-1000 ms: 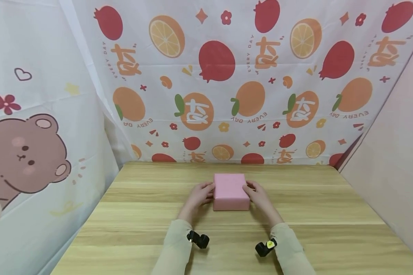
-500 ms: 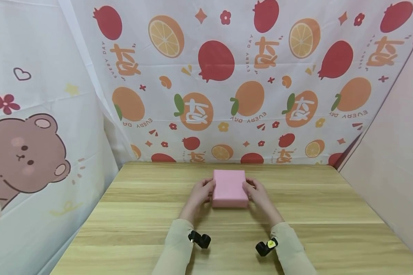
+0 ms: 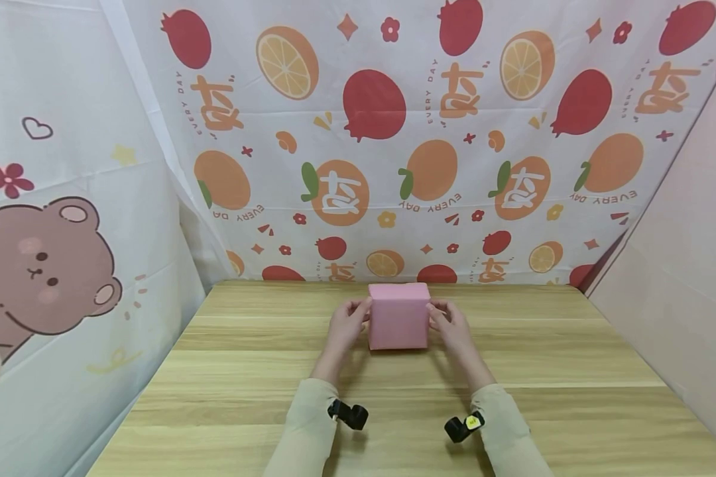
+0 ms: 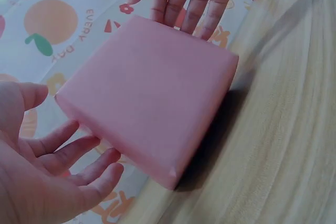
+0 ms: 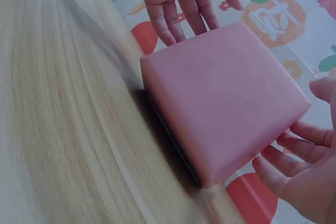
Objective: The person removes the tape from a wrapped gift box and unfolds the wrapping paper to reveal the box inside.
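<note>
A pink wrapped box (image 3: 399, 324) is held up between both hands at the back middle of the table, its broad face toward the head camera. My left hand (image 3: 345, 326) grips its left side, the thumb near the upper front corner. On the opposite side my right hand (image 3: 455, 327) grips it the same way. In the left wrist view, several fingers of the left hand (image 4: 47, 174) lie along the side of the box (image 4: 149, 95). A dark shadow shows beneath its lower edge in the right wrist view, where the right hand's fingers (image 5: 286, 161) touch the side.
The wooden table (image 3: 238, 397) reaches back to a fruit-printed cloth (image 3: 274, 152) hanging close behind the box. A bear-printed cloth (image 3: 54, 271) hangs at the left, and a pale wall (image 3: 686, 285) borders the right. Black wrist cameras (image 3: 351, 415) sit on the sleeves.
The box has been tipped up: its top has turned away and its front face now shows large. Both hands have moved slightly away from the body with it, keeping their hold.
</note>
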A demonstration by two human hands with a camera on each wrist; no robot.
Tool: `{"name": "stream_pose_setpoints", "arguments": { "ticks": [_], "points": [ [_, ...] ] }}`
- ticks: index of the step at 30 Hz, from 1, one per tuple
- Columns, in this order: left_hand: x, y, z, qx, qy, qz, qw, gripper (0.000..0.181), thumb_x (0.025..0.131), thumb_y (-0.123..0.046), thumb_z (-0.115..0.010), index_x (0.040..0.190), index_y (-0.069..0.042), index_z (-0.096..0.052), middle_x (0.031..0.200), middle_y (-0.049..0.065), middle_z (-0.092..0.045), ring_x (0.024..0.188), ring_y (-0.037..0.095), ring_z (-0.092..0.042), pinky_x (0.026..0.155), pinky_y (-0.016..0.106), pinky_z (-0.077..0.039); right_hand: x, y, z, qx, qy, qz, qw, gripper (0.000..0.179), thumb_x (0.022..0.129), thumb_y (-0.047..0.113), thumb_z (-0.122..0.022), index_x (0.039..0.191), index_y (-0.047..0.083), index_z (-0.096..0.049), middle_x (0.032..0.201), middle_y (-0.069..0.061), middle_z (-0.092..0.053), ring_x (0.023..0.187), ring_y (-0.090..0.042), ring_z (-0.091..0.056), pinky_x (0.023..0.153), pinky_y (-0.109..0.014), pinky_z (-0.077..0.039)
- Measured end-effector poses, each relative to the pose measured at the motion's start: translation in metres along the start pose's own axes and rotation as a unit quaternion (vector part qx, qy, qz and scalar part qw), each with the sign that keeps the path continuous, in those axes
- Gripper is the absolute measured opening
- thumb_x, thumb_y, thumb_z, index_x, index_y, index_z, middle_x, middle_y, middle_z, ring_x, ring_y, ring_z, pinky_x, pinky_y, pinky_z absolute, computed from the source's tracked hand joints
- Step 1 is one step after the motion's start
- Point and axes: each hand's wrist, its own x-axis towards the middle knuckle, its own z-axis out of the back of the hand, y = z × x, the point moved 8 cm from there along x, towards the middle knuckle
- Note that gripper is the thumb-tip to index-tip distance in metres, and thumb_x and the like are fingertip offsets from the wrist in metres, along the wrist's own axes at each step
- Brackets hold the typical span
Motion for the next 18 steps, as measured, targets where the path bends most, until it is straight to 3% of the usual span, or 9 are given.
{"name": "stream_pose_setpoints", "arguments": {
  "ticks": [7,13,18],
  "points": [
    [-0.003,-0.005,0.000,-0.021,-0.007,-0.007,0.9997,0.042,0.082,-0.037,-0.062,0.108,-0.005,-0.056,0.105,0.012,-0.061,0.095,0.022,-0.063,0.085,0.042,-0.048,0.001,0.002,0.007,0.040,-0.025,0.011,0.9988,0.038,0.089,0.027,-0.054,0.109,-0.006,-0.051,0.116,-0.018,-0.053,0.101,-0.017,-0.057,0.090,-0.041,-0.048],
    [-0.002,-0.007,0.000,-0.032,-0.007,-0.025,0.9992,0.036,0.079,-0.026,-0.068,0.107,-0.006,-0.057,0.104,0.010,-0.061,0.088,0.013,-0.060,0.081,0.034,-0.049,-0.001,0.006,0.013,0.068,-0.030,0.011,0.9972,0.034,0.086,0.018,-0.059,0.106,-0.008,-0.050,0.116,-0.016,-0.053,0.088,-0.005,-0.060,0.086,-0.030,-0.050],
    [0.000,-0.007,-0.002,-0.033,0.017,-0.059,0.9976,0.038,0.077,-0.016,-0.069,0.110,-0.004,-0.056,0.110,0.013,-0.062,0.096,0.018,-0.060,0.081,0.027,-0.049,0.003,0.002,0.018,0.052,-0.022,0.026,0.9981,0.041,0.080,0.010,-0.066,0.115,-0.002,-0.047,0.108,-0.010,-0.055,0.090,-0.003,-0.060,0.080,-0.019,-0.050]
  ]
}}
